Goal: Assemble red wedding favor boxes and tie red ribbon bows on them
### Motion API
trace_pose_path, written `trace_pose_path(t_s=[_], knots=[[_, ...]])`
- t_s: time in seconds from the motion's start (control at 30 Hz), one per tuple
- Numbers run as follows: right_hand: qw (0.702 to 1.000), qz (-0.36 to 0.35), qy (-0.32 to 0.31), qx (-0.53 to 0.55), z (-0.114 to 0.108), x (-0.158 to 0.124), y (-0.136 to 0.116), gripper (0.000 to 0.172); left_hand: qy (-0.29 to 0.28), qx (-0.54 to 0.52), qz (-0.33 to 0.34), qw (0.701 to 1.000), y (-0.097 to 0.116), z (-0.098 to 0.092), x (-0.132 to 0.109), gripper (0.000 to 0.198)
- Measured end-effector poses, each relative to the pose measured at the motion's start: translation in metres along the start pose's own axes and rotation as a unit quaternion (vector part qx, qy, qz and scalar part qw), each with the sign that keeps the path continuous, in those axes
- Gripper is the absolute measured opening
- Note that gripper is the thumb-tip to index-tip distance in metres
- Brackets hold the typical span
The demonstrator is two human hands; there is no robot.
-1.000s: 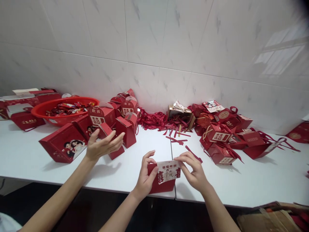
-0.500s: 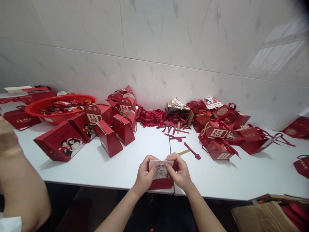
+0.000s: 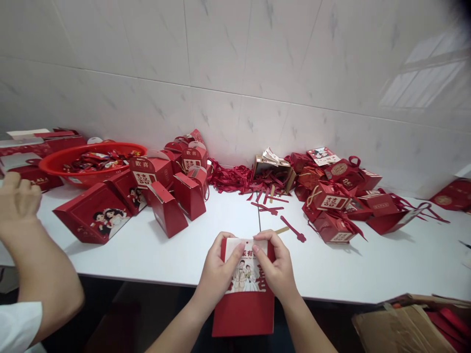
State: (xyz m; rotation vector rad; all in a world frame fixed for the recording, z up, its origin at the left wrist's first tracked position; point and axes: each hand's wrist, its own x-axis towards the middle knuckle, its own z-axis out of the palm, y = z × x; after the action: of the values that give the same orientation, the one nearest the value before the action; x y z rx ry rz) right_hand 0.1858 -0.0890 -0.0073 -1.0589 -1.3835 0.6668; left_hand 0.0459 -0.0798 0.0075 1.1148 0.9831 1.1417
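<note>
My left hand point(image 3: 217, 272) and my right hand point(image 3: 276, 267) both grip a flat red gift box point(image 3: 245, 309) with a white panel showing a cartoon couple. It hangs upright over the near edge of the white table point(image 3: 176, 255). My thumbs press on the white panel near its top, and my fingers curl round the box's upper corners. Just beyond my right hand lie a red ribbon strip point(image 3: 293, 229) and a thin wooden stick point(image 3: 281, 230).
Another person's arm and hand point(image 3: 22, 215) reach in at the left. Assembled red boxes point(image 3: 165, 186) stand at mid-left beside a red basin of sweets point(image 3: 90, 164). Loose ribbons point(image 3: 235, 179) lie by the wall. More red boxes point(image 3: 338, 206) pile at the right. Cardboard point(image 3: 401, 326) sits at bottom right.
The red box has unfolded downwards and now hangs full length in my hands. The other person's arm pulled back from the boxes to the far left.
</note>
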Motion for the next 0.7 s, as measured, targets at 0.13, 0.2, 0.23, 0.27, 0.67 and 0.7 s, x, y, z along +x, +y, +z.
trace_pose_path(t_s=[0.13,0.2,0.23,0.27,0.67,0.7], knots=[[1.000,0.010,0.000,-0.002,0.0001,0.0022,-0.0011,0.004,0.002,0.011,-0.004,1.000,-0.0002,0.0006,0.0003,0.030],[1.000,0.007,-0.001,-0.009,-0.0004,0.0032,-0.0009,0.004,0.007,0.018,-0.005,1.000,-0.0011,0.0007,0.0017,0.030],[1.000,0.001,0.000,-0.014,-0.0008,0.0036,-0.0006,0.004,0.011,0.020,-0.005,1.000,-0.0016,0.0008,0.0026,0.031],[1.000,-0.005,0.001,-0.018,-0.0011,0.0040,-0.0001,0.005,0.014,0.022,-0.005,1.000,-0.0022,0.0010,0.0036,0.031],[0.999,-0.023,0.009,-0.028,0.0008,0.0060,0.0031,0.007,0.032,0.059,-0.005,0.998,-0.0069,-0.0007,0.0078,0.036],[0.999,-0.021,0.007,-0.025,0.0010,0.0060,0.0029,0.007,0.032,0.062,-0.004,0.998,-0.0070,-0.0008,0.0077,0.036]])
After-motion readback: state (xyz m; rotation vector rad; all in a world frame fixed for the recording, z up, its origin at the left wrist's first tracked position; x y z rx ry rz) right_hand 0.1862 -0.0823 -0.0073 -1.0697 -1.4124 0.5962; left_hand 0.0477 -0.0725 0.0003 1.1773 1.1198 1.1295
